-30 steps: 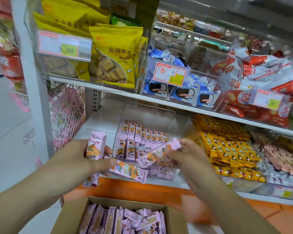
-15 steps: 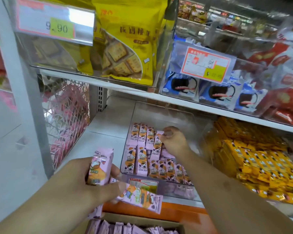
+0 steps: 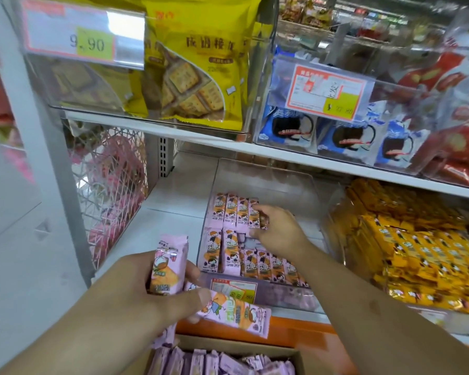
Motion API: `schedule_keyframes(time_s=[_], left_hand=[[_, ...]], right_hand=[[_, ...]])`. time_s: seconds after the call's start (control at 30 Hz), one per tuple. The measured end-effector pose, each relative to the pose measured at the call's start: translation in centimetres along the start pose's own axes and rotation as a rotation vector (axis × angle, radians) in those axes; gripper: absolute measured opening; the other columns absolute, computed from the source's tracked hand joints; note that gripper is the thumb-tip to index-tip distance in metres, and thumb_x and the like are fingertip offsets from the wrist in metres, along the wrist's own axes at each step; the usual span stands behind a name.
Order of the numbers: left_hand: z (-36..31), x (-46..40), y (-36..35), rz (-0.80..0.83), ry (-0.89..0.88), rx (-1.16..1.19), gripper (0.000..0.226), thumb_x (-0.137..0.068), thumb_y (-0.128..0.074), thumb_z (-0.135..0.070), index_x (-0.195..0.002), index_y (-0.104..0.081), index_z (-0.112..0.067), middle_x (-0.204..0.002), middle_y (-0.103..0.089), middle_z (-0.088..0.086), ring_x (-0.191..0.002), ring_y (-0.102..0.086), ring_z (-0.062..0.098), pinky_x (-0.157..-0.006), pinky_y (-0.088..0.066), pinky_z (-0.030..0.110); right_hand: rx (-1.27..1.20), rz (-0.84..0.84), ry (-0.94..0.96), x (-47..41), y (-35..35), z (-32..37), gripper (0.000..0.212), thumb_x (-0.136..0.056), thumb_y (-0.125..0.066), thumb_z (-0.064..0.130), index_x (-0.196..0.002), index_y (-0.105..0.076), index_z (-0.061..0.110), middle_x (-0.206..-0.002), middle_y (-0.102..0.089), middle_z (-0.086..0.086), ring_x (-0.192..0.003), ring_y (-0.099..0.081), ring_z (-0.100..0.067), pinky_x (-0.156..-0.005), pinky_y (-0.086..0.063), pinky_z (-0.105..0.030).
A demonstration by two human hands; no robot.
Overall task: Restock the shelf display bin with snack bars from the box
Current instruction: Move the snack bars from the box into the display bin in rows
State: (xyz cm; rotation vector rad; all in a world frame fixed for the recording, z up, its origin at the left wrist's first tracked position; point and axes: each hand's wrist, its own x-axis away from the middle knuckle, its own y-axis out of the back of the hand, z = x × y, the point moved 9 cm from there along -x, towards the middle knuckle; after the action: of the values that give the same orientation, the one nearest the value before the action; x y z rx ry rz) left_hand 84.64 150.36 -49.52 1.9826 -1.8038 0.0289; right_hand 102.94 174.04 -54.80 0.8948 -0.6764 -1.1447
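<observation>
A clear shelf display bin on the lower shelf holds rows of pink snack bars. My right hand reaches into the bin. Its fingertips pinch one pink snack bar at the right end of the back row. My left hand grips a bunch of pink bars in front of the bin, one bar sticking out to the right. Below, an open cardboard box holds several more pink bars.
A price label sits on the bin's front wall. Yellow bars fill the neighbouring bin on the right. The upper shelf carries yellow cracker bags and blue biscuit packs. A wire mesh side panel stands left.
My right hand carried a bar from the bunch into the bin and now sets it at the back row. The view has moved closer to the shelf. My left hand keeps its bars.
</observation>
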Motion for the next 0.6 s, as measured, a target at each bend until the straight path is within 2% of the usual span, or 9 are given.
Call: schedule_keyframes(time_s=[0.07,0.13,0.2,0.27,0.33,0.37,0.4,0.5,0.6], left_hand=[[-0.5,-0.2,0.3,-0.040,-0.007,-0.037,0.017,-0.077,-0.087,-0.027,-0.089,-0.077,-0.022,-0.074,-0.080,0.000,-0.068,-0.077,0.009,-0.071,-0.053,0.030],[-0.5,0.0,0.2,-0.038,0.010,-0.022,0.019,-0.078,-0.086,-0.027,-0.092,-0.076,-0.021,-0.075,-0.080,0.002,-0.070,-0.077,0.010,-0.078,-0.058,0.035],[-0.4,0.1,0.2,-0.036,0.018,-0.007,0.021,-0.078,-0.086,-0.027,-0.095,-0.075,-0.019,-0.077,-0.080,0.003,-0.074,-0.078,0.013,-0.088,-0.059,0.043],[-0.4,0.1,0.3,-0.053,0.023,0.028,0.023,-0.079,-0.086,-0.028,-0.096,-0.074,-0.019,-0.079,-0.081,0.004,-0.081,-0.079,0.019,-0.094,-0.058,0.051],[-0.3,0.3,0.4,-0.060,0.016,0.048,0.025,-0.079,-0.086,-0.030,-0.098,-0.073,-0.019,-0.079,-0.081,0.006,-0.084,-0.079,0.025,-0.092,-0.059,0.053],[-0.4,0.5,0.4,-0.068,0.014,0.071,0.025,-0.080,-0.086,-0.030,-0.098,-0.073,-0.019,-0.079,-0.080,0.006,-0.084,-0.078,0.027,-0.089,-0.058,0.052],[-0.5,0.7,0.5,-0.078,0.008,0.081,0.025,-0.080,-0.085,-0.030,-0.098,-0.073,-0.019,-0.079,-0.080,0.007,-0.084,-0.078,0.030,-0.088,-0.059,0.052],[-1.0,1.3,0.5,-0.113,-0.008,0.134,0.023,-0.080,-0.086,-0.027,-0.097,-0.074,-0.017,-0.080,-0.080,0.008,-0.081,-0.079,0.028,-0.088,-0.059,0.054],[-1.1,1.7,0.7,-0.159,-0.011,0.201,0.022,-0.079,-0.087,-0.027,-0.095,-0.075,-0.018,-0.081,-0.080,0.009,-0.084,-0.077,0.032,-0.089,-0.058,0.055]], right_hand=[[0.113,-0.002,0.014,-0.7,-0.2,0.1,0.068,-0.097,-0.072,0.036,-0.159,-0.042,0.032,-0.160,-0.048,-0.001,-0.142,-0.046,-0.030,-0.115,-0.045,-0.045],[0.220,0.015,0.010,-0.8,-0.4,0.1,0.066,-0.102,-0.064,0.041,-0.161,-0.036,0.032,-0.163,-0.043,0.001,-0.147,-0.033,-0.031,-0.122,-0.032,-0.047],[0.241,0.031,0.009,0.0,-0.1,0.2,0.063,-0.105,-0.056,0.041,-0.163,-0.032,0.034,-0.166,-0.038,0.001,-0.148,-0.029,-0.031,-0.122,-0.029,-0.046],[0.101,0.007,0.056,1.9,1.3,1.2,0.050,-0.108,-0.051,0.034,-0.157,-0.043,0.034,-0.160,-0.045,0.001,-0.145,-0.036,-0.026,-0.119,-0.036,-0.040],[-0.218,0.018,0.106,5.3,3.3,2.7,0.030,-0.109,-0.052,0.029,-0.135,-0.065,0.037,-0.138,-0.062,0.009,-0.128,-0.055,-0.015,-0.096,-0.051,-0.023],[-0.375,0.073,0.125,7.3,4.0,3.5,0.024,-0.107,-0.055,0.028,-0.123,-0.071,0.037,-0.125,-0.069,0.012,-0.118,-0.063,-0.012,-0.085,-0.053,-0.018],[-0.472,0.149,0.144,9.3,4.5,4.4,0.020,-0.106,-0.059,0.029,-0.115,-0.074,0.036,-0.116,-0.073,0.012,-0.110,-0.067,-0.013,-0.080,-0.055,-0.021],[-0.503,0.352,0.222,15.4,5.1,6.6,0.021,-0.095,-0.077,0.027,-0.115,-0.075,0.031,-0.113,-0.074,0.006,-0.105,-0.070,-0.012,-0.090,-0.058,-0.029],[-0.330,0.318,0.280,18.7,5.9,6.9,0.044,-0.087,-0.086,0.020,-0.122,-0.070,0.042,-0.125,-0.068,0.021,-0.120,-0.062,0.002,-0.104,-0.051,-0.026]])
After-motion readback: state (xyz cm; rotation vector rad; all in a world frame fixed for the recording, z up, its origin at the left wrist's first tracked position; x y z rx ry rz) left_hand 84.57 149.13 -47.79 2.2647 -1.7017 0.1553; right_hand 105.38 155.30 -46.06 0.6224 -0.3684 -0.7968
